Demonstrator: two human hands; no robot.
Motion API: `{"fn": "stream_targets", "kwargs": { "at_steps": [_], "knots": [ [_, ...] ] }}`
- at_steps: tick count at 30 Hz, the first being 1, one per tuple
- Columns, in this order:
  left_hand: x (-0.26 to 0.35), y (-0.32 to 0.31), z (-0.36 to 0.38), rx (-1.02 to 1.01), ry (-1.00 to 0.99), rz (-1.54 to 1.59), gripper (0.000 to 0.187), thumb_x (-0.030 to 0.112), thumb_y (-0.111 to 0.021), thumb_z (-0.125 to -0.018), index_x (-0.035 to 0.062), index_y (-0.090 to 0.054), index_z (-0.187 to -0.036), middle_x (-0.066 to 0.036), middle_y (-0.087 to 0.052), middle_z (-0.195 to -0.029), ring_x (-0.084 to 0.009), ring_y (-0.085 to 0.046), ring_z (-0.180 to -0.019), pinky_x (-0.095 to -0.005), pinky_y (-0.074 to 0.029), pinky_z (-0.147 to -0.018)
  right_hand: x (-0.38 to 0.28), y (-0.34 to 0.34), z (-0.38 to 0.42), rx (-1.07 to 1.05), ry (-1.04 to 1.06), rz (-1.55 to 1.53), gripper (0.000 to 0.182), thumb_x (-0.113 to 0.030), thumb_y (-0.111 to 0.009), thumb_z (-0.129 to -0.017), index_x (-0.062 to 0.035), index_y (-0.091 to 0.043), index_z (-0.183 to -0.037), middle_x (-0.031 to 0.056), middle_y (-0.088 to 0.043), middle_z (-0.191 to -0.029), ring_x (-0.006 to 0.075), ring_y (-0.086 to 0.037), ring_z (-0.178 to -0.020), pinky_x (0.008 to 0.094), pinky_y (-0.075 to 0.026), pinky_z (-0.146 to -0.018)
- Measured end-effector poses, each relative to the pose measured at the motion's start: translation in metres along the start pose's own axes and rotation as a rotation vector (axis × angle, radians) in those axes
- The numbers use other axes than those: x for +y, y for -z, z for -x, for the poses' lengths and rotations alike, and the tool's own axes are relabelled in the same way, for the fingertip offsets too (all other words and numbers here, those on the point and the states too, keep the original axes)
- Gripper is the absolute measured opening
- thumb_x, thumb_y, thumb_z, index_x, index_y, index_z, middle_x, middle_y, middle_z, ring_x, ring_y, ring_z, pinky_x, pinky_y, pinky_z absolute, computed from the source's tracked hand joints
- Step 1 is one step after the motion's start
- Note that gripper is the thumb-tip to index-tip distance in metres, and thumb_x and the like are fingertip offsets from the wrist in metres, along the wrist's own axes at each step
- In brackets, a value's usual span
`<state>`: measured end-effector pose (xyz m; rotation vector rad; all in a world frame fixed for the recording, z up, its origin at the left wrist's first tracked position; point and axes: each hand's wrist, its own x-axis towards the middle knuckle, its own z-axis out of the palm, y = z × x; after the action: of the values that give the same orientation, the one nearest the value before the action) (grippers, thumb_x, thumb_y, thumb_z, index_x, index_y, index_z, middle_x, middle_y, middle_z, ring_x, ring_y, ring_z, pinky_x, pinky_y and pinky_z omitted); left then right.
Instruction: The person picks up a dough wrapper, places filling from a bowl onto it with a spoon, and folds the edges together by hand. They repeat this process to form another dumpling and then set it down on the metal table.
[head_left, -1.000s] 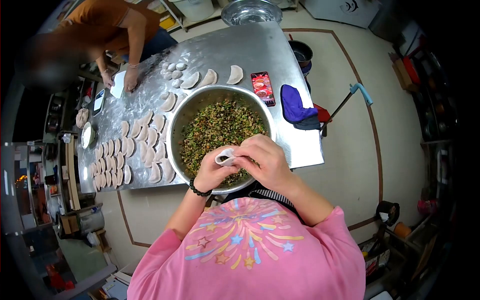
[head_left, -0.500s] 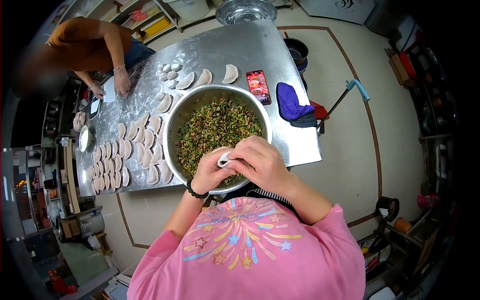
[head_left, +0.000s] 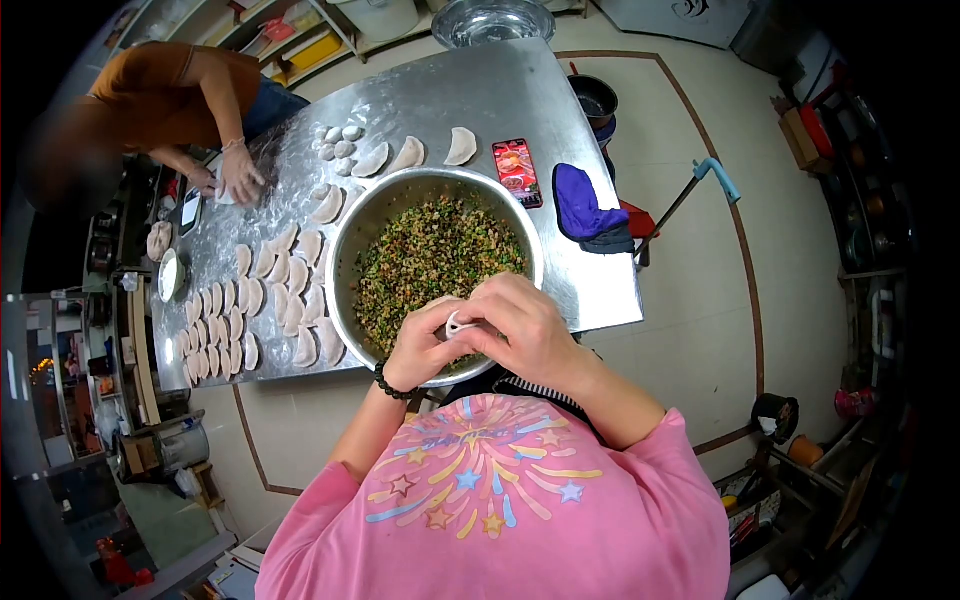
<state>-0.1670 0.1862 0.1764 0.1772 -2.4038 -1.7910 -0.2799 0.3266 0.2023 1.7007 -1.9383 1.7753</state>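
Over the near rim of a large steel bowl (head_left: pixel 338 290), my two hands meet around a white dumpling (head_left: pixel 456 325), most of it hidden by my fingers. My left hand (head_left: pixel 425 340), with a dark beaded bracelet at the wrist, grips it from the left. From the right, the fingers of my right hand (head_left: pixel 515 325) pinch its edge. Chopped green and brown filling (head_left: pixel 435 255) lies in the bowl below. Rows of shaped dumplings (head_left: pixel 293 290) rest on the floured table left of the bowl, with a few more (head_left: pixel 408 155) beyond it.
On the steel table (head_left: pixel 450 90) are several dough balls (head_left: pixel 338 145), a lit phone (head_left: pixel 516 172) and a purple cloth item (head_left: pixel 585 208). Across at the left, a co-worker's gloved hand (head_left: pixel 240 175) presses on dough beside another phone (head_left: pixel 191 210). A small white bowl (head_left: pixel 171 275) stands near the left edge.
Less of the white dough shows between my fingers, which have shifted slightly along its edge. The co-worker's hands have drawn together over the white sheet.
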Motion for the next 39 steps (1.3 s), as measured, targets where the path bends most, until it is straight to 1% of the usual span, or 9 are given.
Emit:
{"fn": "stream_targets", "kwargs": {
  "at_steps": [6,11,15,16,18,24,30,37,39],
  "knots": [
    [-0.009,-0.002,0.002,0.021,-0.038,-0.048,0.027,0.006,-0.057,-0.069,0.0005,-0.06,-0.095,-0.007,-0.06,-0.089,-0.0177,-0.057,-0.081,-0.0283,-0.045,-0.071,-0.001,0.0,0.002,0.027,-0.02,-0.032,0.017,-0.01,-0.067,-0.07,-0.0047,-0.055,-0.082,0.0078,-0.05,-0.077,0.0253,-0.052,-0.072,0.0357,-0.041,-0.063],
    [-0.002,0.0,0.001,-0.065,-0.003,-0.145,0.03,0.012,-0.069,-0.071,0.0023,-0.061,-0.098,-0.01,-0.06,-0.087,-0.0242,-0.058,-0.078,-0.032,-0.045,-0.069,0.002,-0.002,0.006,-0.031,-0.02,0.005,0.017,-0.011,-0.067,-0.071,-0.0031,-0.055,-0.08,0.009,-0.051,-0.076,0.0266,-0.053,-0.07,0.0362,-0.042,-0.062],
    [-0.001,-0.001,0.002,-0.024,-0.045,-0.184,0.029,0.015,-0.07,-0.071,0.0026,-0.061,-0.095,-0.01,-0.059,-0.086,-0.0253,-0.057,-0.078,-0.0325,-0.045,-0.068,0.001,0.004,0.005,-0.055,-0.085,0.019,0.015,-0.014,-0.064,-0.072,-0.0047,-0.053,-0.076,0.009,-0.051,-0.075,0.027,-0.053,-0.071,0.0374,-0.042,-0.063],
    [-0.004,0.003,0.003,-0.137,-0.051,-0.223,0.029,0.017,-0.07,-0.071,0.0026,-0.061,-0.095,-0.011,-0.06,-0.085,-0.0258,-0.058,-0.078,-0.0325,-0.045,-0.067,0.004,0.006,0.006,-0.055,-0.085,0.019,0.015,-0.014,-0.064,-0.072,-0.0047,-0.053,-0.076,0.009,-0.051,-0.075,0.027,-0.053,-0.071,0.0374,-0.042,-0.063],
    [-0.004,0.007,0.005,-0.251,-0.058,-0.262,0.029,0.02,-0.07,-0.072,0.0026,-0.061,-0.094,-0.011,-0.06,-0.084,-0.0262,-0.058,-0.078,-0.0325,-0.045,-0.067,0.012,0.01,0.006,-0.283,-0.062,0.142,0.016,-0.018,-0.058,-0.077,-0.0047,-0.051,-0.072,0.0101,-0.053,-0.071,0.0286,-0.055,-0.07,0.0378,-0.043,-0.064],
    [-0.003,0.015,0.011,-0.36,0.107,-0.155,0.026,0.022,-0.063,-0.078,0.001,-0.06,-0.093,-0.014,-0.061,-0.078,-0.028,-0.059,-0.071,-0.0335,-0.045,-0.065,0.025,0.011,0.005,-0.513,-0.194,-0.055,0.02,-0.02,-0.053,-0.083,-0.0031,-0.051,-0.073,0.0131,-0.055,-0.069,0.0323,-0.057,-0.068,0.0411,-0.044,-0.06],
    [-0.008,0.015,0.014,-0.221,0.304,-0.023,0.027,0.02,-0.056,-0.085,-0.0005,-0.059,-0.102,-0.005,-0.063,-0.082,-0.0081,-0.055,-0.076,-0.0256,-0.046,-0.07,0.041,-0.001,0.004,-0.491,-0.241,-0.178,0.025,-0.024,-0.051,-0.086,-0.0027,-0.051,-0.073,0.0141,-0.056,-0.07,0.0339,-0.057,-0.069,0.042,-0.043,-0.059],
    [-0.01,0.015,0.014,-0.135,0.409,0.134,0.027,0.02,-0.048,-0.09,-0.0022,-0.057,-0.101,0.001,-0.058,-0.088,-0.0059,-0.051,-0.079,-0.0224,-0.043,-0.07,0.052,-0.009,0.007,-0.506,-0.275,-0.164,0.027,-0.027,-0.051,-0.087,-0.0022,-0.052,-0.075,0.0153,-0.055,-0.07,0.0343,-0.056,-0.067,0.0408,-0.042,-0.058],
    [-0.016,0.017,0.014,-0.13,0.417,0.139,0.029,0.023,-0.047,-0.092,-0.0024,-0.057,-0.101,0.001,-0.057,-0.088,-0.0054,-0.05,-0.079,-0.0219,-0.042,-0.069,0.057,-0.014,0.01,-0.46,-0.253,-0.235,0.026,-0.02,-0.052,-0.088,-0.0001,-0.049,-0.073,0.0143,-0.048,-0.062,0.0285,-0.051,-0.057,0.0359,-0.039,-0.054]
  ]
}}
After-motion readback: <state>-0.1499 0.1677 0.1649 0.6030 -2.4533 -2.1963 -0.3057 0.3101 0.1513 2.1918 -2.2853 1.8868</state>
